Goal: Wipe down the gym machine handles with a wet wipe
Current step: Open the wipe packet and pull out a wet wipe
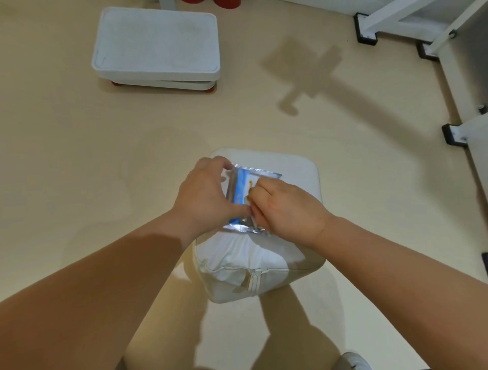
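Nearest the camera, a grey-white shoe (352,361) stands on the beige floor (79,148), on the near right of a white padded seat (258,264) with a stitched seam along its front edge. Two bare forearms reach in from either side of the seat and meet over its top. There the wet wipe pack (244,185), silver-edged with a blue face, is held between both hands; whether it rests on the pad I cannot tell. The left hand (203,195) grips the pack from its left side, fingers (211,161) curled over the far edge and thumb at the near edge. The right hand (290,211) has its fingers (257,190) bunched and pinching at the pack's upper face; what exactly they pinch is hidden

Beyond the seat to the far left, a white rectangular step platform (155,45) sits on red feet. To the far right of the seat, a white machine frame (396,18) stands on black feet. Red shapes (227,3) show at the top edge
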